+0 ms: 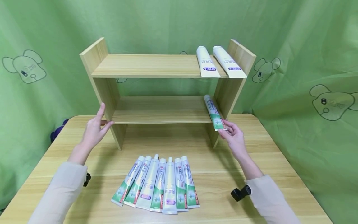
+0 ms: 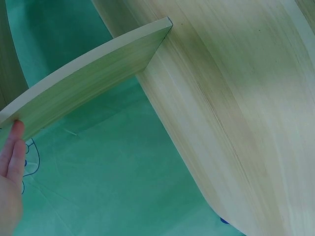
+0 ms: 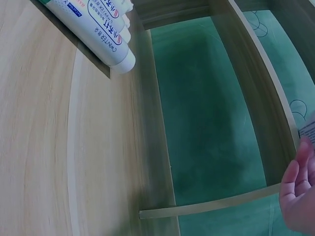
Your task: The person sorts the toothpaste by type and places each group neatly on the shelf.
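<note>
A wooden two-tier shelf rack (image 1: 165,119) stands on the table. My right hand (image 1: 234,137) pinches the flat end of a green-and-white toothpaste tube (image 1: 213,113), which lies on the middle board at the right, cap toward the back, its end jutting past the front edge. In the right wrist view only a little of that tube (image 3: 308,132) shows above the fingers. My left hand (image 1: 93,132) is at the rack's left side, fingers extended, thumb tip by the middle board's front edge. The left wrist view has its straight fingers (image 2: 17,147) touching a board.
Two white toothpaste tubes (image 1: 207,62) lie side by side at the right of the top board (image 1: 148,65). Several more tubes (image 1: 159,186), green-and-white and plain white, fan out on the table (image 1: 221,199) before the rack. A green curtain (image 1: 156,25) hangs behind.
</note>
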Available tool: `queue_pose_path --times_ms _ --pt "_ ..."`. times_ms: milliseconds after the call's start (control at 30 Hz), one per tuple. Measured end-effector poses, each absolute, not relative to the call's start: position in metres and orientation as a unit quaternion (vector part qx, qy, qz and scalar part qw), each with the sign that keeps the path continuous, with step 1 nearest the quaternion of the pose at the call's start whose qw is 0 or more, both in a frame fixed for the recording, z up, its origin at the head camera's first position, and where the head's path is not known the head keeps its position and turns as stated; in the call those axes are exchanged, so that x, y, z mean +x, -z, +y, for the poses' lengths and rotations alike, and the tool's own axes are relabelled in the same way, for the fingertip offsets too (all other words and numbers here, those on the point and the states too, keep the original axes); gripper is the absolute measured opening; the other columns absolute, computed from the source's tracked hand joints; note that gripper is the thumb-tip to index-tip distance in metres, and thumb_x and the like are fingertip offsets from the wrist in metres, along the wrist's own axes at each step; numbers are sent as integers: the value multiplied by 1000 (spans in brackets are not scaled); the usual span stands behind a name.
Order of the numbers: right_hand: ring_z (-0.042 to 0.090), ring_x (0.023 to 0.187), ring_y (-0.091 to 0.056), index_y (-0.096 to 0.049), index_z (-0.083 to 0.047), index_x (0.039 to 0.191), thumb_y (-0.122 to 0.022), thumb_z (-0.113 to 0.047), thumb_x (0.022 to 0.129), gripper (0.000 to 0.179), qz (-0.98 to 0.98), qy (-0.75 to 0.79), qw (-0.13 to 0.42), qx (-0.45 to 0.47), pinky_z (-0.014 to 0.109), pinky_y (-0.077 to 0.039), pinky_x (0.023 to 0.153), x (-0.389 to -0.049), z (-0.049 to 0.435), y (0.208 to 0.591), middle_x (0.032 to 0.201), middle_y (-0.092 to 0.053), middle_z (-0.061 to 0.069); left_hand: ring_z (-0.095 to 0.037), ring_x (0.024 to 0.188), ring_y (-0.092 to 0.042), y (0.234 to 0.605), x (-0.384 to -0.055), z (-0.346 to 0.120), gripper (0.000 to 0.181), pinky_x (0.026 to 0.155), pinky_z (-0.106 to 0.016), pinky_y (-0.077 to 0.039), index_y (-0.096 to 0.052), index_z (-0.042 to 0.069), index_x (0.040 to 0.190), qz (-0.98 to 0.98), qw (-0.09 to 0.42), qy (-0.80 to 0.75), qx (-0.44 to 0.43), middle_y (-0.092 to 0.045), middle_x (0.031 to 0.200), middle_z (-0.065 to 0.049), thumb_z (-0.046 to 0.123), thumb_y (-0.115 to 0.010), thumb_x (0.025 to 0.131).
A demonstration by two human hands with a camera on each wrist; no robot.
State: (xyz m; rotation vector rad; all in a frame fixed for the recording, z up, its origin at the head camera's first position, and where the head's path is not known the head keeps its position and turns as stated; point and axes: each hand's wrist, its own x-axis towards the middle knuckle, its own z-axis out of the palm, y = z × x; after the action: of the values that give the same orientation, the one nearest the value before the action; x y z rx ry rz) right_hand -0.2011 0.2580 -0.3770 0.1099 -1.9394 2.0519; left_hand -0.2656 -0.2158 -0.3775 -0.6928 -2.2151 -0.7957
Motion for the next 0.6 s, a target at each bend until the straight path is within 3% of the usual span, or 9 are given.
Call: queue_pose_path --times_ms 300,600 --pt "0 65 -57 -51 -2 109 -56 13 82 31 -675 -713 192 6 11 -50 57 -208 250 380 78 -64 -12 -44 70 -63 378 -266 -217 102 57 -52 -53 -5 34 146 -851 338 302 -264 -48 113 -42 -5 -68 76" --pt "0 62 -59 -52 -9 106 -56 11 83 30 -664 -718 209 -18 12 -50 55 -211 245 383 72 -65 -13 -44 70 -63 378 -265 -217 102 58 -53 -53 -5 33 147 -852 336 302 -264 -50 111 -42 -5 -68 76"
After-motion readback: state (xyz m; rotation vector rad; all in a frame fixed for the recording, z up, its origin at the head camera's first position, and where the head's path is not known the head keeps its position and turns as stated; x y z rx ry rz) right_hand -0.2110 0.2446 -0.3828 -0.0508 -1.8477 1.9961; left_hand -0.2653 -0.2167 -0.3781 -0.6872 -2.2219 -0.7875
